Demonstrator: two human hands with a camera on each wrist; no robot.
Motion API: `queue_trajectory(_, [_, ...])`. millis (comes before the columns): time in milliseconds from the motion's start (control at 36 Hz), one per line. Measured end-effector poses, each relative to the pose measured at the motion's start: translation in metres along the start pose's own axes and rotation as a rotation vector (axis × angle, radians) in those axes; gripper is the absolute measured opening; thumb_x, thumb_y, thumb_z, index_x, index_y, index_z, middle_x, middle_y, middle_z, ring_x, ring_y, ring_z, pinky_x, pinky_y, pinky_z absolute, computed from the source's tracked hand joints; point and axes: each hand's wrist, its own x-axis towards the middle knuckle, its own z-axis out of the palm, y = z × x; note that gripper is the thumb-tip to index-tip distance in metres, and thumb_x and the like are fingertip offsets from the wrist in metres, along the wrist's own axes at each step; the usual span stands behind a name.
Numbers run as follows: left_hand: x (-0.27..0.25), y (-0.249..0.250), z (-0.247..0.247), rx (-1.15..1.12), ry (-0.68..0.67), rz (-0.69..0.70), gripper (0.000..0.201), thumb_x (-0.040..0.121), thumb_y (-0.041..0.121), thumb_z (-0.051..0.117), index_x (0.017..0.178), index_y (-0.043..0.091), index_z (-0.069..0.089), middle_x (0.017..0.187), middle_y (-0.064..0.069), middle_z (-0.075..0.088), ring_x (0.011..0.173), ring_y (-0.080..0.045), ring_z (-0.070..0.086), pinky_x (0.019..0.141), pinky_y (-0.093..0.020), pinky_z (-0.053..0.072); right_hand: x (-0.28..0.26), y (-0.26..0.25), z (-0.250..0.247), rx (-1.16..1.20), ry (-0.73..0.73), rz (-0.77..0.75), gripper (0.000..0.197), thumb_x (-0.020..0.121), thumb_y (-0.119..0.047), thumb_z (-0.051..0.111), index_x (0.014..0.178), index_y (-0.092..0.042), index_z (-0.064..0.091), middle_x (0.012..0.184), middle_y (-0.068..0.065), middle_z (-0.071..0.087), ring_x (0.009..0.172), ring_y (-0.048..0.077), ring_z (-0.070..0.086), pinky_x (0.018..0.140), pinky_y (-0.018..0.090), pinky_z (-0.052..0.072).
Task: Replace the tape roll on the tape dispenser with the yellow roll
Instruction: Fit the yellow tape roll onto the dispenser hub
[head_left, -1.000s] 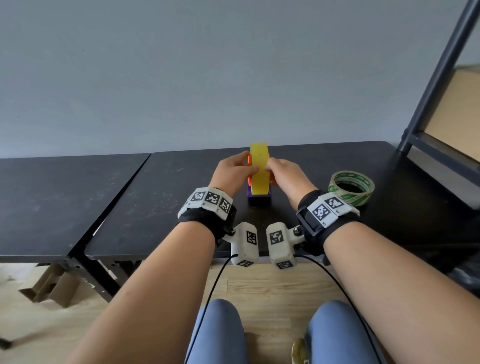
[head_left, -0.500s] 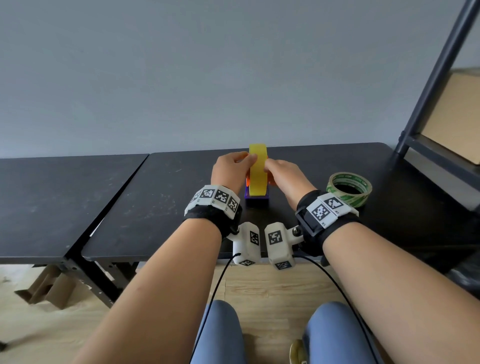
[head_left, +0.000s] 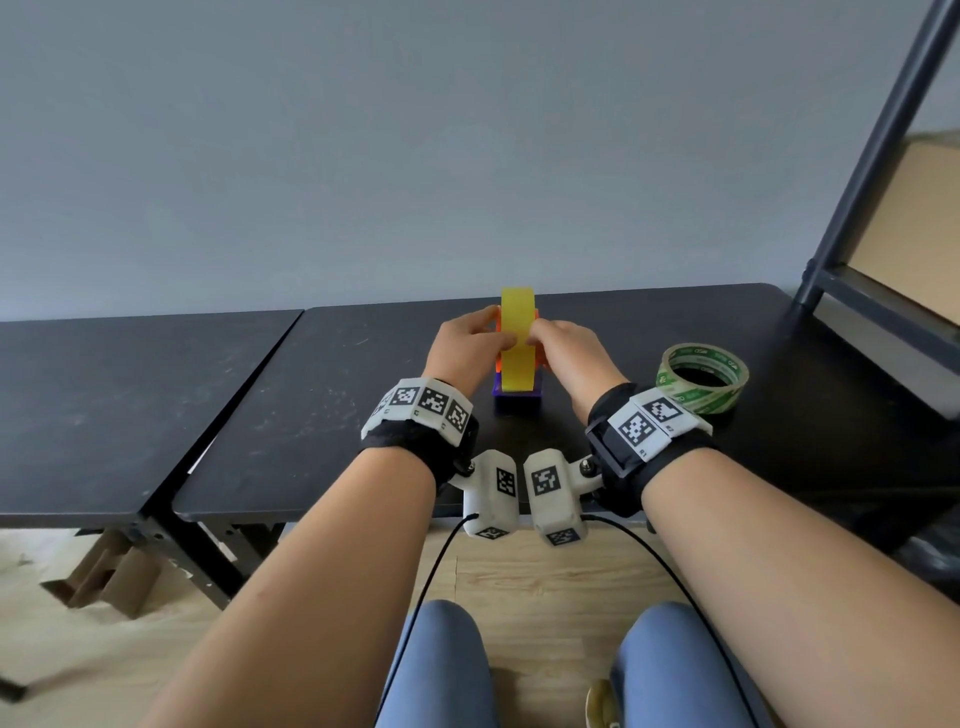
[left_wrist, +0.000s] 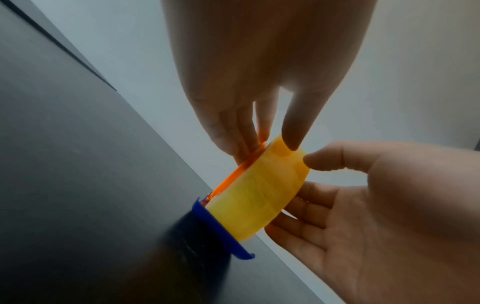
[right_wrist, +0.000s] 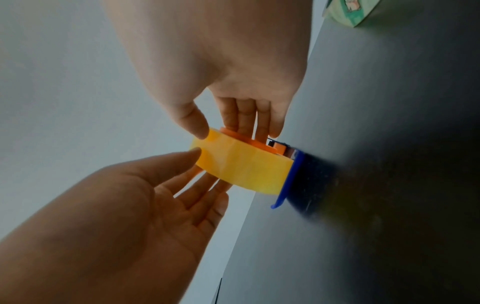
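Observation:
The yellow roll stands upright on the tape dispenser, whose purple-blue base sits on the black table. An orange hub shows at the roll's side. My left hand holds the roll from the left, thumb on its outer face and fingers against the orange flange. My right hand holds it from the right: in the right wrist view the thumb lies on the roll and the fingers rest on the hub. The roll's core is hidden.
A green-printed tape roll lies flat on the table to the right of my right wrist. A second black table adjoins on the left. A dark metal shelf frame with a cardboard box stands at the right.
The roll and dispenser stay in place. My left hand lifted slightly and settled again, its thumb now across the roll's outer face. The right hand has hardly moved.

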Motion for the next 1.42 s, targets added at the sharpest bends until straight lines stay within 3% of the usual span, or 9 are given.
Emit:
queue_trajectory(139, [0.000,-0.002,0.002,0.022,-0.003,0.034,0.031,0.093,0.011,0.056,0.120,0.021,0.065,0.081,0.006,0.064,0.071,-0.001,0.057,0.064,-0.017,0.041,0.003,0.000,-0.003,0.009,0.004,0.008,0.011,0.087,-0.017,0.049,0.084,-0.008,0.055,0.087,0.010,0.054,0.082,0.022,0.052,0.076,0.036,0.039])
queue_trajectory(250, [0.003,-0.004,0.005,0.045,0.031,0.027,0.024,0.092,0.018,0.055,0.089,0.039,0.066,0.090,-0.007,0.071,0.068,-0.012,0.057,0.074,-0.028,0.045,0.005,0.001,-0.002,0.040,0.003,0.017,0.009,0.086,-0.012,0.049,0.081,-0.009,0.056,0.083,0.007,0.056,0.078,0.020,0.053,0.074,0.034,0.041])
queue_trajectory(361, [0.006,-0.007,0.007,0.049,0.089,-0.030,0.041,0.088,0.034,0.056,0.126,0.021,0.065,0.119,-0.004,0.071,0.107,-0.021,0.068,0.099,-0.040,0.051,0.005,0.002,-0.003,-0.009,-0.004,-0.003,0.011,0.085,-0.008,0.048,0.080,-0.010,0.058,0.083,0.007,0.057,0.080,0.021,0.055,0.075,0.032,0.043])
queue_trajectory(472, [0.013,-0.006,0.007,0.070,0.152,-0.028,0.043,0.083,0.046,0.057,0.114,0.021,0.072,0.107,-0.001,0.075,0.098,-0.022,0.071,0.092,-0.043,0.056,0.002,0.005,-0.004,-0.012,-0.014,-0.036,0.018,0.087,-0.005,0.045,0.092,-0.009,0.062,0.075,0.000,0.056,0.070,0.012,0.053,0.060,0.021,0.041])
queue_trajectory(667, [0.011,-0.001,0.006,0.083,0.154,-0.019,0.036,0.090,0.042,0.058,0.114,0.020,0.072,0.103,-0.003,0.075,0.095,-0.023,0.071,0.086,-0.037,0.057,0.001,0.006,-0.007,-0.029,-0.011,-0.038,0.027,0.086,-0.010,0.047,0.103,0.001,0.064,0.080,0.003,0.055,0.071,0.013,0.051,0.064,0.026,0.040])
queue_trajectory(778, [0.008,-0.003,0.002,0.010,0.096,-0.029,0.017,0.093,0.025,0.056,0.085,0.032,0.070,0.081,0.003,0.069,0.077,-0.015,0.064,0.074,-0.030,0.051,0.001,0.008,-0.005,-0.030,-0.022,-0.025,0.018,0.087,-0.011,0.047,0.093,-0.008,0.063,0.085,0.003,0.057,0.075,0.013,0.052,0.066,0.026,0.041])
queue_trajectory(917, [0.008,-0.008,-0.003,-0.047,0.003,-0.085,0.052,0.087,0.012,0.062,0.138,0.019,0.055,0.112,-0.008,0.071,0.082,-0.011,0.065,0.069,-0.019,0.047,0.002,0.006,-0.005,-0.065,-0.027,-0.029,0.014,0.089,-0.014,0.046,0.091,-0.011,0.060,0.081,0.000,0.056,0.076,0.013,0.053,0.066,0.027,0.040])
queue_trajectory(1139, [0.011,-0.012,-0.003,-0.068,-0.003,-0.061,0.054,0.088,0.013,0.064,0.140,0.017,0.052,0.119,-0.014,0.070,0.087,-0.013,0.065,0.063,-0.013,0.046,-0.002,-0.002,-0.005,-0.021,-0.042,-0.006,0.019,0.089,-0.023,0.049,0.091,-0.009,0.062,0.091,0.010,0.061,0.085,0.023,0.057,0.077,0.035,0.042])
queue_trajectory(1417, [0.012,-0.013,-0.003,-0.047,0.001,-0.038,0.056,0.088,0.017,0.066,0.142,0.015,0.050,0.113,-0.013,0.072,0.085,-0.013,0.066,0.073,-0.019,0.048,-0.001,0.006,-0.004,-0.084,-0.013,-0.023,0.011,0.087,-0.013,0.047,0.090,-0.010,0.057,0.079,0.000,0.054,0.073,0.013,0.050,0.064,0.027,0.040])
